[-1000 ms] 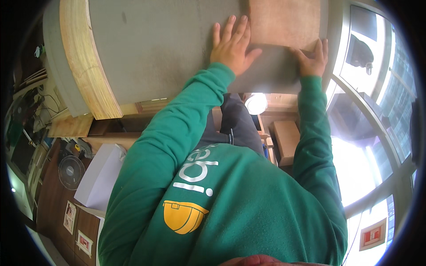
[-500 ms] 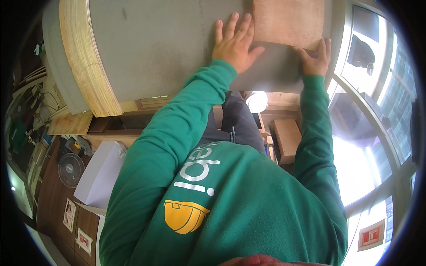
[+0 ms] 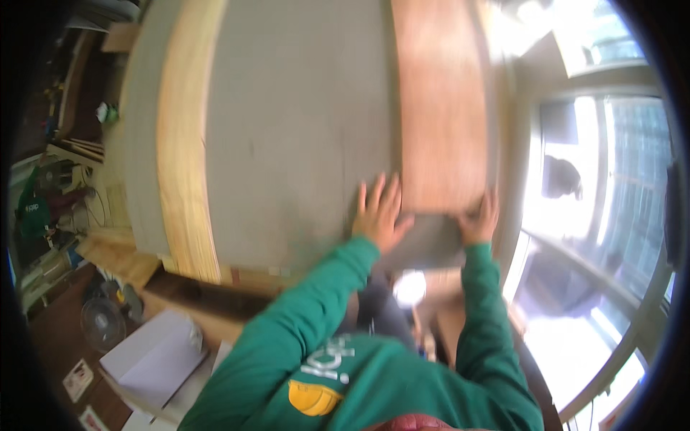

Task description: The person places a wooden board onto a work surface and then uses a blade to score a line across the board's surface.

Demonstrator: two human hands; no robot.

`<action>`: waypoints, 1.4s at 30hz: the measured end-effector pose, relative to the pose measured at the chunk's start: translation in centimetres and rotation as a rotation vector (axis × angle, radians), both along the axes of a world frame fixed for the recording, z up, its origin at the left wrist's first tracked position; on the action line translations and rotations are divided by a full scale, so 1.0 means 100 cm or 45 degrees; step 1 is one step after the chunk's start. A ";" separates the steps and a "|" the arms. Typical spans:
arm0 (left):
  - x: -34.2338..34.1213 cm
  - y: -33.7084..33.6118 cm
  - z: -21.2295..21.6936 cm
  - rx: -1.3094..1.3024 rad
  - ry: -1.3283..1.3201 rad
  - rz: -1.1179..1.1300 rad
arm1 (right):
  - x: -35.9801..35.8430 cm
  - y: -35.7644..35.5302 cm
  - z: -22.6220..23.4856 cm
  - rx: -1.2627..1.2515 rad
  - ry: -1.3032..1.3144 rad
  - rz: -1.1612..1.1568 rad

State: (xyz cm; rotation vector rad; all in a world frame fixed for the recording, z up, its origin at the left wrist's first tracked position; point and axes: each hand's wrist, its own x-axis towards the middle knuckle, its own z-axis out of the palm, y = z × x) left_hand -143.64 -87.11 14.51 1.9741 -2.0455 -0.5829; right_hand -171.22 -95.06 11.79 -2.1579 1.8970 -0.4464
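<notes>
A long, pale reddish wood board (image 3: 444, 108) lies flat on a grey work surface (image 3: 302, 129), close to the surface's right side. My left hand (image 3: 381, 215) rests on the grey surface with its fingers spread, the fingertips against the board's left edge near its close end. At the near right corner of the same board, my right hand (image 3: 480, 221) has its thumb by the end and its fingers along the right edge. Both of my forearms are in green sleeves. Some blur softens the right fingertips.
A thick light wood plank (image 3: 188, 136) runs lengthwise along the left of the grey surface. Windows (image 3: 582, 172) stand close on the right. At the lower left are a white box (image 3: 154, 357) and a round fan (image 3: 103, 323). Below the near edge is a round white object (image 3: 410, 287).
The view has tilted forward, so more of the board and grey surface shows and everything sits lower. Both hands keep about the same places at the board's near end.
</notes>
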 end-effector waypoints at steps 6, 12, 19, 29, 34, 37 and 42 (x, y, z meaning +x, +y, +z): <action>0.015 0.002 0.029 -0.001 -0.002 0.132 | 0.049 -0.008 0.051 0.219 -0.041 -0.138; 0.008 -0.008 0.024 -0.005 0.012 0.127 | 0.037 -0.015 0.044 0.216 -0.035 -0.128; 0.008 -0.007 0.028 -0.004 0.009 0.119 | 0.036 -0.016 0.047 0.181 -0.038 -0.085; 0.013 -0.002 0.024 -0.065 0.049 0.134 | 0.036 -0.014 0.048 0.184 -0.069 -0.052; 0.013 0.001 0.025 -0.085 0.060 0.134 | 0.032 -0.012 0.039 0.151 -0.056 -0.047; 0.012 -0.006 0.029 -0.092 0.094 0.124 | 0.016 -0.018 0.027 0.078 -0.047 -0.011; 0.012 0.005 0.009 -0.140 0.358 0.205 | 0.002 -0.014 0.029 0.000 0.025 0.090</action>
